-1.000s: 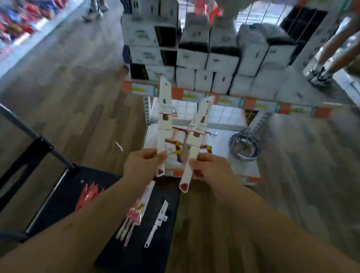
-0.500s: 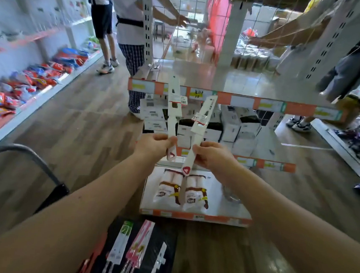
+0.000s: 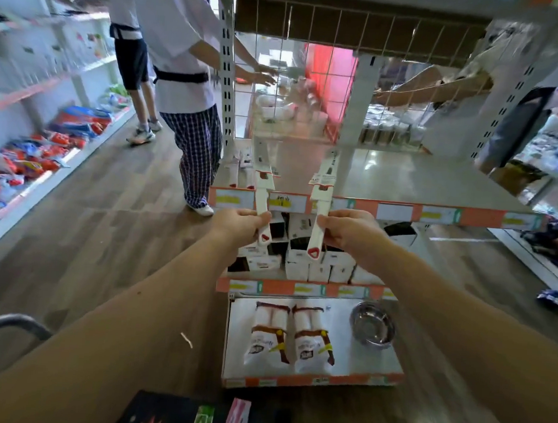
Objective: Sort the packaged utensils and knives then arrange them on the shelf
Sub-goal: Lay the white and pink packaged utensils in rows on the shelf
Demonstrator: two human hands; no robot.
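The shelf (image 3: 403, 181) fills the middle of the frame. Its bare metal top deck runs from the orange price strip back to a wire mesh, and lower decks hold white boxes (image 3: 304, 262) and a steel bowl (image 3: 372, 326). Both arms reach in from the bottom corners. The left hand (image 3: 237, 225) and the right hand (image 3: 348, 230) sit just below that price strip at centre frame, each with fingers curled round the handle end of a packaged knife. The left knife (image 3: 262, 177) and the right knife (image 3: 323, 184) stand nearly upright in the frame. Their long axes run up and away from the hands across the deck's front edge, and the tips splay slightly apart. A few similar packs (image 3: 237, 173) already lie at the deck's left end, just left of the left knife, so the left hand is the nearer. The placing move would probably go forward and down beside them. Half a second earlier the hands were closer together and lower against the shelf. They have since risen to the top deck's edge, and the two knives have spread apart.
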